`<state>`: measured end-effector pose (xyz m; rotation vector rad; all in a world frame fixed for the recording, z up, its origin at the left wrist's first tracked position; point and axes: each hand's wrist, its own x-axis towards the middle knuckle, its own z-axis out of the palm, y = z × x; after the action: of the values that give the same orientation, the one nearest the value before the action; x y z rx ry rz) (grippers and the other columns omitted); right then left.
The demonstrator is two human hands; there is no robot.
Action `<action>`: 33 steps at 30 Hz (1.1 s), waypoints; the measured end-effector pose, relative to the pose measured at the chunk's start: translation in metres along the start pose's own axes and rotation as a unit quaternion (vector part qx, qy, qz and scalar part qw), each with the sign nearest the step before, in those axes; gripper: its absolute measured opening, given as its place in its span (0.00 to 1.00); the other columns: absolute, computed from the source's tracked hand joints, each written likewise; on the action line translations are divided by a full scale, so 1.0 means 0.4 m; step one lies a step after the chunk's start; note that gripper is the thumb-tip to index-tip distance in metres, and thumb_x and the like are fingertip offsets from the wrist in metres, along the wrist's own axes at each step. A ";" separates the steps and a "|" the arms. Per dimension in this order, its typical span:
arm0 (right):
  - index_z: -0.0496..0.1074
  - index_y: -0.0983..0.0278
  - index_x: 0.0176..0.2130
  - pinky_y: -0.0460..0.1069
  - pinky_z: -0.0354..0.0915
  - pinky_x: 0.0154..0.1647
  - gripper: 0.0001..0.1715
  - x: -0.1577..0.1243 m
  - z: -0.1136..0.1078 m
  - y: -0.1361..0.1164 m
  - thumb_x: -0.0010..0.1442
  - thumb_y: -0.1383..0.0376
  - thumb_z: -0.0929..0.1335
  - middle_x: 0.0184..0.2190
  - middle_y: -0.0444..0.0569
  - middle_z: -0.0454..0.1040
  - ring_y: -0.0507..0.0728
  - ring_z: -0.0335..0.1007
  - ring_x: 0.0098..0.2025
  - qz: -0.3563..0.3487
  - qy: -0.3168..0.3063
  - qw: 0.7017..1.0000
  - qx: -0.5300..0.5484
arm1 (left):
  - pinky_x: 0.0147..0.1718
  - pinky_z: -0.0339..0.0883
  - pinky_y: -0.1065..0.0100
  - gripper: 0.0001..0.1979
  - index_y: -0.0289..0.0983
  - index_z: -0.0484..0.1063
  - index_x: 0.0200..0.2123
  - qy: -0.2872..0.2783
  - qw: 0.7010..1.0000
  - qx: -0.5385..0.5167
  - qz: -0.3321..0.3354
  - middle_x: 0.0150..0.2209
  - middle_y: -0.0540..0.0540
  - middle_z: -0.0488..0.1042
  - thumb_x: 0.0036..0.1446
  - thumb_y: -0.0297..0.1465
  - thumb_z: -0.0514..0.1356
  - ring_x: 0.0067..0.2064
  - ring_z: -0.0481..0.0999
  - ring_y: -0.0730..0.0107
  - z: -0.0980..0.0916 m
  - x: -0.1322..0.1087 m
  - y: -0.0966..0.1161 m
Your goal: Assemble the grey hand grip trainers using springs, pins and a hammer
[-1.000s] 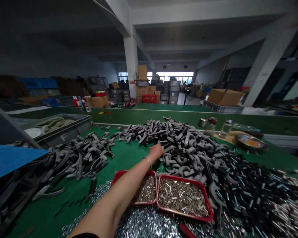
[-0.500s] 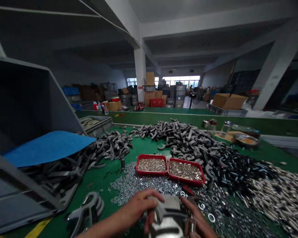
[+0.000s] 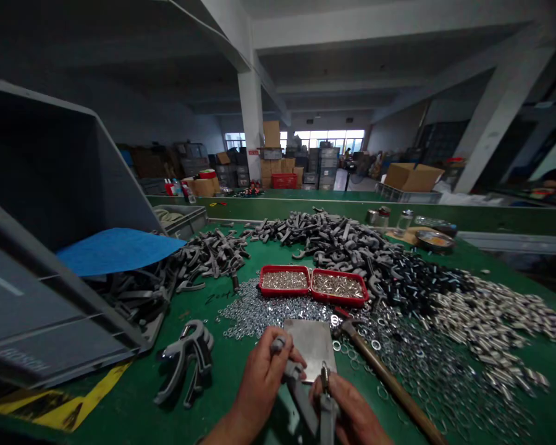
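Observation:
My left hand (image 3: 259,377) is closed around a grey hooked clamp piece (image 3: 293,377), held low at the table's near edge. My right hand (image 3: 352,411) is closed on a second grey part with a small metal pin (image 3: 325,376) standing up from it. Both hands hover over a flat steel plate (image 3: 311,343) lying on the green table (image 3: 120,408). A wooden-handled hammer (image 3: 389,383) lies just right of the plate. Two red trays (image 3: 312,284) of small silvery parts sit beyond it.
A tipped grey crate (image 3: 50,247) with a blue sheet (image 3: 115,250) spills grey clamp pieces at left. Two assembled clamps (image 3: 188,355) lie near the left. Heaps of grey hooks (image 3: 333,241), black parts (image 3: 412,281), silver pins (image 3: 495,315) and washers (image 3: 254,312) cover the table.
My left arm pulled back from the far hook pile to the near edge with a grey piece. My right hand came into view. The view dropped toward the steel plate.

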<state>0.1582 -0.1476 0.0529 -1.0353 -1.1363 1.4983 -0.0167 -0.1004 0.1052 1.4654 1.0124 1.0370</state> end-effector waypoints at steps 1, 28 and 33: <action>0.71 0.62 0.33 0.46 0.66 0.27 0.32 0.000 0.001 0.004 0.60 0.37 0.61 0.26 0.46 0.70 0.53 0.67 0.26 0.018 0.014 1.000 0.020 | 0.30 0.68 0.68 0.16 0.40 0.64 0.35 -0.003 1.000 0.014 -0.015 0.28 0.49 0.74 0.66 0.46 0.51 0.28 0.75 0.67 0.008 -0.006 -0.019; 0.65 0.58 0.43 0.48 0.67 0.33 0.12 -0.071 -0.020 0.038 0.71 0.58 0.57 0.33 0.47 0.78 0.58 0.77 0.34 -0.107 0.000 0.884 -0.455 | 0.10 0.49 0.78 0.22 0.40 0.61 0.41 -0.042 0.978 -0.013 -0.204 0.22 0.57 0.62 0.67 0.52 0.44 0.15 0.61 0.78 0.110 -0.119 -0.142; 0.66 0.57 0.44 0.45 0.67 0.35 0.11 -0.075 -0.023 0.024 0.71 0.59 0.57 0.32 0.45 0.77 0.55 0.76 0.34 -0.152 0.038 0.904 -0.397 | 0.16 0.57 0.76 0.20 0.40 0.62 0.42 -0.041 0.989 0.081 -0.117 0.24 0.54 0.68 0.71 0.46 0.39 0.19 0.67 0.75 0.117 -0.107 -0.108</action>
<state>0.1708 -0.1765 0.0441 -1.3449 -1.8182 0.7195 0.0135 -0.1488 0.0539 1.4659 1.1978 0.7350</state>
